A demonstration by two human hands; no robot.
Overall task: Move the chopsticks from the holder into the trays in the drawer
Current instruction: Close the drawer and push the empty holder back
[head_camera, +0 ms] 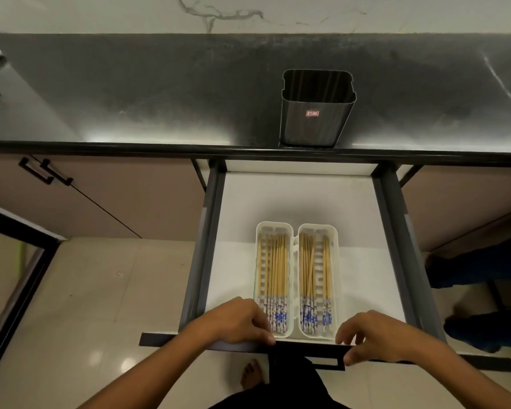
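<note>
Holder: the dark metal holder [316, 109] stands upright on the black counter [130, 93], close to its front edge and right above the open drawer [363, 216]. As far as its mouth shows, nothing is left inside.
Chopsticks: they lie in the drawer, in two white trays. The left tray [273, 280] holds a close-packed row [273, 270]; the right tray [317, 280] holds a looser lot [313, 270] with a gap in it. All point the same way, blue-patterned ends toward the person.
Trays: side by side and touching, near the drawer's front wall, well apart from its back.
Left hand: the left hand [239, 321] rests on the drawer's front edge, fingers curled loosely, tips at the near corner of the left tray. I cannot tell whether it touches the tray or only the drawer front.
Right hand: the right hand [375, 332] is loosely curled over the front edge just beside the right tray, thumb hanging below by the handle [326, 363]. It holds no chopstick.
Progress: judged from the empty-looking holder, the moving seems done; closing the drawer looks like the likely next step.
Handling: the chopsticks look light, stiff and smooth, so they probably roll and slide easily. Pinch a small bundle at the thicker patterned ends. Push the drawer gently, or they may rattle out of line.
</note>
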